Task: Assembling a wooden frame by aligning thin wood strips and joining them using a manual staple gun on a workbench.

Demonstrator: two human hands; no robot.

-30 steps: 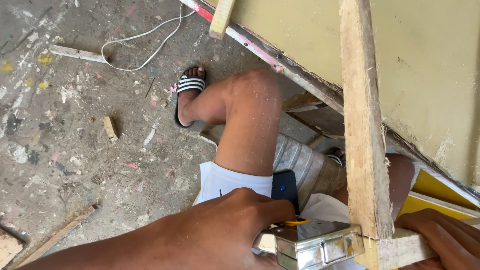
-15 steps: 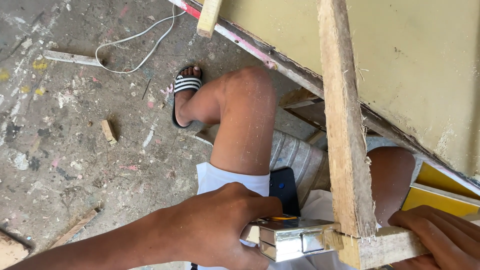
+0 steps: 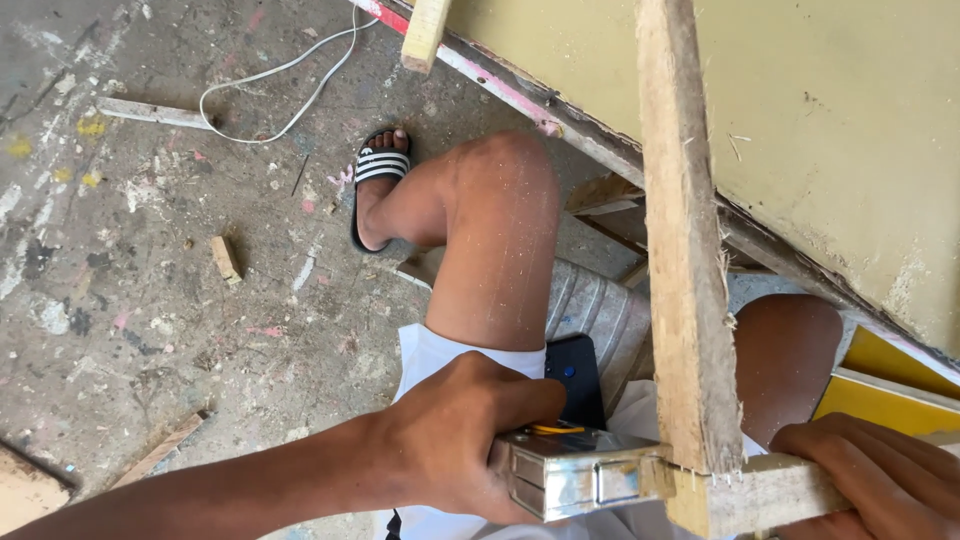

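My left hand (image 3: 455, 440) grips a shiny metal tape measure (image 3: 570, 475) and presses its case against the joint of two rough wooden battens. The upright batten (image 3: 685, 250) runs from the top of the view down to a short cross batten (image 3: 760, 492). My right hand (image 3: 875, 480) closes over the right end of that cross batten. Below the hands are my bare knees; the left foot wears a black striped slide sandal (image 3: 375, 180).
A large olive-yellow board (image 3: 830, 130) leans at the upper right on a pink-edged strip. A dark phone (image 3: 575, 375) lies on my lap. A white cable (image 3: 270, 85), wood scraps (image 3: 225, 258) and a batten offcut (image 3: 425, 30) lie on the paint-spattered concrete floor.
The view has shifted a little, so the battens and tape measure now sit further left and lower. Both hands keep the same grips.
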